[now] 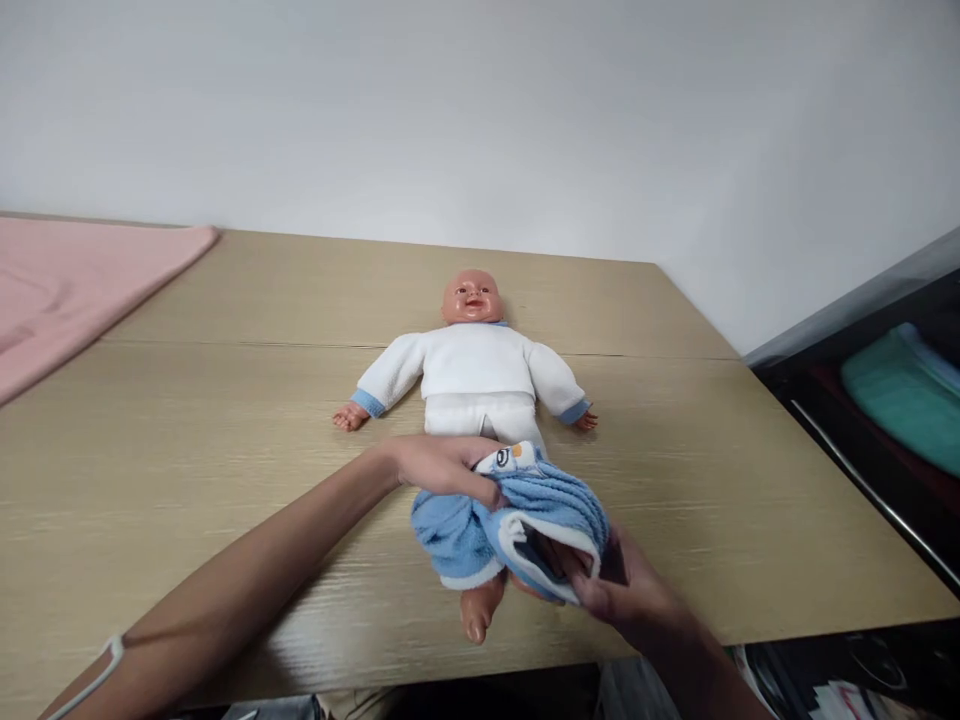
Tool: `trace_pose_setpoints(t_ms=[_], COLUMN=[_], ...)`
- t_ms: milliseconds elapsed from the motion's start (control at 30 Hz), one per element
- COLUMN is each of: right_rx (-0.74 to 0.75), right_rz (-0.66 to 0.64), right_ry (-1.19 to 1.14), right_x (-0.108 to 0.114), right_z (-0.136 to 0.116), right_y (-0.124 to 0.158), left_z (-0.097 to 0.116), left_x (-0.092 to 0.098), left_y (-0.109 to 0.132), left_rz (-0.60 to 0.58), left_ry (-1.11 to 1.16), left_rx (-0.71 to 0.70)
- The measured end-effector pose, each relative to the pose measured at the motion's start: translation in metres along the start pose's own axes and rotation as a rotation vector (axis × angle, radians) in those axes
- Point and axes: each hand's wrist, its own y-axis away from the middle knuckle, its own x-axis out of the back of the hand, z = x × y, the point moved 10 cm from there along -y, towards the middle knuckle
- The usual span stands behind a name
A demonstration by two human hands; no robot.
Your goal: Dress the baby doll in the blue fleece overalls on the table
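Note:
A baby doll [480, 360] lies on its back, head away from me, in a white top with blue cuffs. Its lower legs are in light-blue terry pants [555, 500] with white hems and a patterned white patch. My left hand [446, 465] is closed on the pants near the patch, its fingertips partly hidden by the cloth. At the near leg opening, my right hand [634, 590] grips the white hem, thumb by the opening. One doll foot [481, 605] sticks out of the other leg; the second is mostly covered by cloth.
The doll lies on a light wooden table [225, 440] with a seam across it. A pink cloth [82, 290] is spread at the far left. Beyond the right edge, a green cloth [904, 395] sits on something dark. A white wall [450, 120] stands behind.

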Motion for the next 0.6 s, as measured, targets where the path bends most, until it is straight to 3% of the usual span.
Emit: trace_pose_setpoints(t_ms=[67,167,267,367,433,500,600], right_rx=[-0.016,0.029,0.125,0.118,0.085,0.049,0.008], right_rz=[0.120,0.454,0.639,0.672,0.664,0.646,0.647], right_ry=[0.062,0.281,0.534,0.550,0.500,0.495,0.663], right_x=[0.006,0.027,0.034,0.032,0.027,0.018,0.009], right_z=[0.001,-0.005,-0.019,-0.017,-0.010,-0.001,0.015], right_y=[0.008,0.025,0.037,0.043,0.048,0.056,0.071], left_z=[0.005,0.019,0.025,0.020,0.015,0.012,0.009], left_x=[-0.006,-0.025,-0.029,-0.020,-0.017,-0.019,-0.029], left_y=[0.000,-0.002,-0.005,-0.002,0.001,0.002,0.001], left_rz=[-0.002,-0.032,0.114,0.337,0.418,0.439,0.406], left_ry=[-0.013,-0.060,-0.242,-0.462,-0.601,-0.746,-0.895], left_rx=[0.030,0.010,0.024,0.138,0.205,0.240,0.253])
